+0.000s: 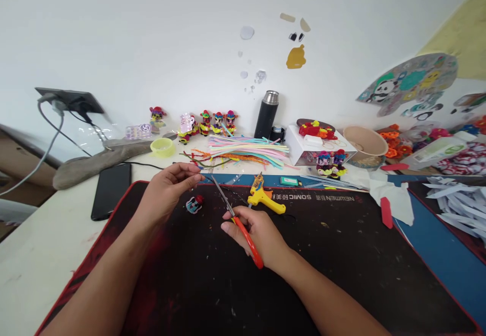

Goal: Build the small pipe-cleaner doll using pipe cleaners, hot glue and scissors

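My right hand [258, 232] is closed round the orange-red handles of a pair of scissors [247, 240], whose metal blades point up and to the left. At the blade tips, my left hand [176, 186] pinches a thin dark strand [207, 176]; its exact kind is too small to tell. Just below those left fingers, a small doll head [194, 204] in light blue, white and red lies on the black desk mat [197, 275]. A yellow hot glue gun [266, 200] rests beyond my right hand, with a dark thin strand near its nozzle side.
Pastel pipe cleaners [246, 149] lie in a bundle at the back, before a black thermos [267, 113]. Several finished dolls [218, 122] stand along the wall. A phone [111, 191] lies left, a white box [319, 149] stands right, and paper strips [455, 204] are heaped far right.
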`<state>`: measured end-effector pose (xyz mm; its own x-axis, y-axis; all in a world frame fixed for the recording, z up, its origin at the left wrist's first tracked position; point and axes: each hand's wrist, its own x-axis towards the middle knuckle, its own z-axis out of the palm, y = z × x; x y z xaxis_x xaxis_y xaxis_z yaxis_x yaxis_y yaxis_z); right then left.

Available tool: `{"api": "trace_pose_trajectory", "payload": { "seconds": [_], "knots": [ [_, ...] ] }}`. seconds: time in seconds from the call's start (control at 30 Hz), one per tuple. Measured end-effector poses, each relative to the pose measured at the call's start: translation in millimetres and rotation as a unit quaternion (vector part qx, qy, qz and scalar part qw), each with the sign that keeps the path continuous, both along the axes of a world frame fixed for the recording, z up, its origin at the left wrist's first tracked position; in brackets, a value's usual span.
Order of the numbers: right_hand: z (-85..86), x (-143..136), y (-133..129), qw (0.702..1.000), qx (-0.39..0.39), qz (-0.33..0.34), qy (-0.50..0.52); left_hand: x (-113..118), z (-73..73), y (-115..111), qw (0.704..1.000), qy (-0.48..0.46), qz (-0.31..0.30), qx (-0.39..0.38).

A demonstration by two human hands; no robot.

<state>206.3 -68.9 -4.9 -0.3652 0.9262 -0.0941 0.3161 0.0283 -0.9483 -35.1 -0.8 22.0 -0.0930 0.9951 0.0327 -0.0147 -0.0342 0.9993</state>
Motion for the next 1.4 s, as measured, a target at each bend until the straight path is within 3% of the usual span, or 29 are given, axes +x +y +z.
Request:
{"api": "trace_pose_trajectory", "payload": {
  "seconds": [0.37, 0.53, 0.7, 0.8, 0.93, 1.03, 1.17, 1.3, 1.4],
  "knots": [
    [0.0, -3, 3, 0.990, -0.121, -0.033, 0.068, -2, 3.9, 2, 1.000, 0.018, 0.015, 0.015],
    [-1.8, -6, 2, 0.987, -0.117, -0.061, 0.091, -6, -1.8, 6, 1.000, 0.006, 0.000, 0.028],
    [7.9, -2, -9, 0.992, -0.124, -0.006, 0.017, -9, -5.0, 7, 0.999, -0.001, -0.011, 0.035],
    [24.5, 5, -14, 0.993, -0.017, 0.023, -0.116, -9, -5.5, 8, 0.999, -0.008, -0.003, 0.037],
    [49.0, 11, -16, 0.932, 0.096, 0.061, -0.343, -9, -6.4, 10, 0.999, -0.013, -0.003, 0.035],
    [60.2, 13, -18, 0.873, 0.100, 0.090, -0.469, -8, -7.4, 10, 0.999, -0.015, -0.004, 0.032],
    [72.0, 15, -24, 0.817, 0.103, 0.153, -0.546, -8, -8.6, 12, 0.999, -0.017, -0.007, 0.030],
    [90.1, 15, -27, 0.797, 0.117, 0.196, -0.559, -10, -8.9, 13, 0.999, -0.023, -0.005, 0.037],
    [97.0, 6, -25, 0.816, 0.150, 0.157, -0.535, -11, -9.3, 15, 0.998, -0.028, 0.001, 0.047]
  ]
}}
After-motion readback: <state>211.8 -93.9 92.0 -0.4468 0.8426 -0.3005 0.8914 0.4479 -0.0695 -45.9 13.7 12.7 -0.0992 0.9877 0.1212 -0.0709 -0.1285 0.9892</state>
